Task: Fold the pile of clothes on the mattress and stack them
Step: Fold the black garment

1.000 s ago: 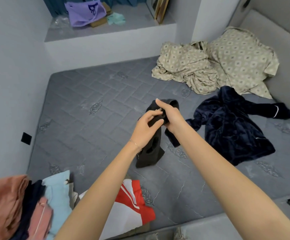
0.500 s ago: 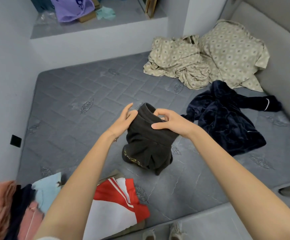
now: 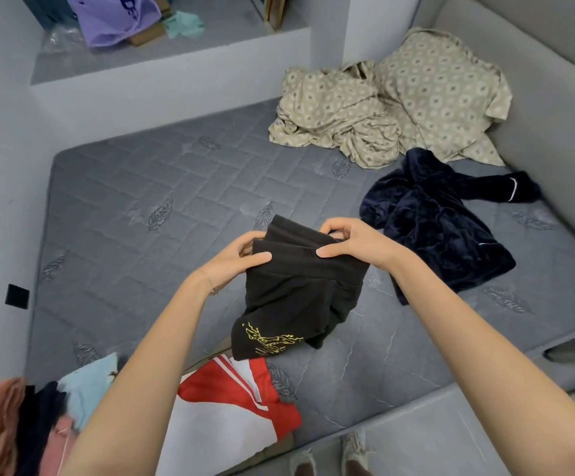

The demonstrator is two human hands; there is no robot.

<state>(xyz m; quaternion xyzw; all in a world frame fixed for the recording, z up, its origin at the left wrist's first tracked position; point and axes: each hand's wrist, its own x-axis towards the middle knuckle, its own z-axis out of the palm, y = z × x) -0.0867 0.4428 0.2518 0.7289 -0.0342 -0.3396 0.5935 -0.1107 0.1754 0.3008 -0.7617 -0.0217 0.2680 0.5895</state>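
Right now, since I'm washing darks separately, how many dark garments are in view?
3: black garment with yellow print gripped by left hand and right hand; navy fleece jacket on the mattress, right; a dark piece in the near-left pile. That pile may hide more.

Grey quilted mattress [image 3: 148, 187], leaf-stitch pattern, bare of sheets.
Far right corner: crumpled beige patterned bedding [image 3: 382, 108]. Right side, just nearer: navy fleece jacket [image 3: 440, 228], spread out. Near edge: red-and-white garment [image 3: 224, 417]. Near left corner: pile of clothes [image 3: 38, 420], pink, dark, pale blue.
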